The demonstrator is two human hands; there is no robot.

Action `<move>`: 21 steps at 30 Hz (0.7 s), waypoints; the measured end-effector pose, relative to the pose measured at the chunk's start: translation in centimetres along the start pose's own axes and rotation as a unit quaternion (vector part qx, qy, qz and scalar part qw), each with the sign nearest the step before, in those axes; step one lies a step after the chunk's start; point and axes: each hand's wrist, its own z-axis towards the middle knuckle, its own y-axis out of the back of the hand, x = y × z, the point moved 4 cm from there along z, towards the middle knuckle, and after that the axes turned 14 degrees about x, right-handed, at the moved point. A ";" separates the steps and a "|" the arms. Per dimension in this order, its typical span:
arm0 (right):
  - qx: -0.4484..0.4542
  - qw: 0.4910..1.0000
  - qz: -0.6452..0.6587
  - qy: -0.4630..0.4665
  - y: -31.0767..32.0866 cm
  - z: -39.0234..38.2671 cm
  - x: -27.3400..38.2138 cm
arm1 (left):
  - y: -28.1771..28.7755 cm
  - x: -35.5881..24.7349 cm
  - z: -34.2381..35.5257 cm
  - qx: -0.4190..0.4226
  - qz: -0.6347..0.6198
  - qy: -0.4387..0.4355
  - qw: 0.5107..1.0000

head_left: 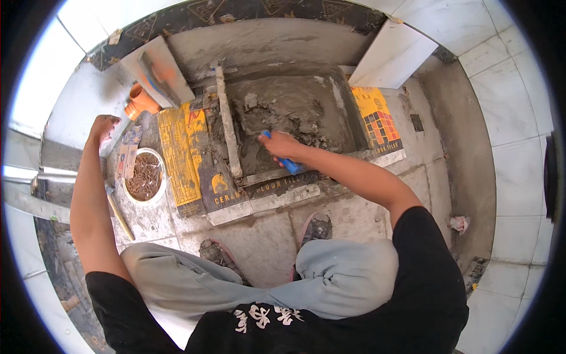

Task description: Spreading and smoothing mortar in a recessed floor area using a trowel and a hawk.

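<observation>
Mortar [295,112]: looks like mixing or spreading

Grey and lumpy, it fills the box frame [226,121] straight ahead. Yellow-and-black cardboard [177,153] lies left, near and right of it. White bucket [160,194] of brown bits [144,177] at left; orange pipe [141,101] past it. Right hand [282,146] wrapped round blue handle [290,166], over the mortar's near part; tool end can't be made out. Left hand [105,125] out near the pipe; grip can't tell. Next move seems to call for a firm hold and level sweep over the lumps.

The right hand [279,145] hides the middle of the blue tool handle [290,166].
</observation>
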 end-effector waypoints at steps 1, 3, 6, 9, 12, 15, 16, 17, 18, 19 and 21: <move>-0.016 0.998 -0.052 0.018 0.1 1.0 1.0 | 1.0 0.5 -0.3 -0.004 -0.005 0.007 1.000; -0.035 0.994 -0.097 0.033 1.1 3.2 1.7 | 1.1 0.8 0.0 -0.003 -0.004 0.011 1.000; -0.094 0.981 -0.166 0.026 2.9 5.0 0.5 | -0.5 1.0 0.9 -0.002 -0.015 0.025 1.000; -0.094 0.984 -0.151 0.033 3.6 3.4 0.7 | -1.2 2.1 0.9 0.004 -0.030 0.036 0.999; -0.068 0.990 -0.124 0.004 4.0 0.7 -0.5 | -0.3 2.9 0.9 0.002 -0.035 0.038 0.999; -0.062 0.990 -0.126 -0.002 4.1 -1.8 -2.7 | 0.6 3.4 1.6 -0.002 -0.062 0.035 0.997; -0.063 0.988 -0.141 -0.007 4.4 -1.9 -3.8 | 0.0 2.6 1.7 -0.003 -0.043 0.023 0.999; -0.061 0.987 -0.145 -0.013 4.9 -1.4 -4.2 | -0.6 1.8 2.0 -0.003 -0.043 0.026 0.999; -0.058 0.983 -0.171 0.009 5.5 -0.8 -3.9 | -0.5 1.5 2.0 -0.006 -0.042 0.030 0.999; -0.054 0.978 -0.198 0.032 5.8 -0.7 -3.4 | -0.2 1.4 2.0 -0.008 -0.028 0.028 0.999; -0.072 0.989 -0.126 0.018 5.8 -0.1 -2.7 | -0.1 1.2 1.8 -0.006 -0.004 0.011 1.000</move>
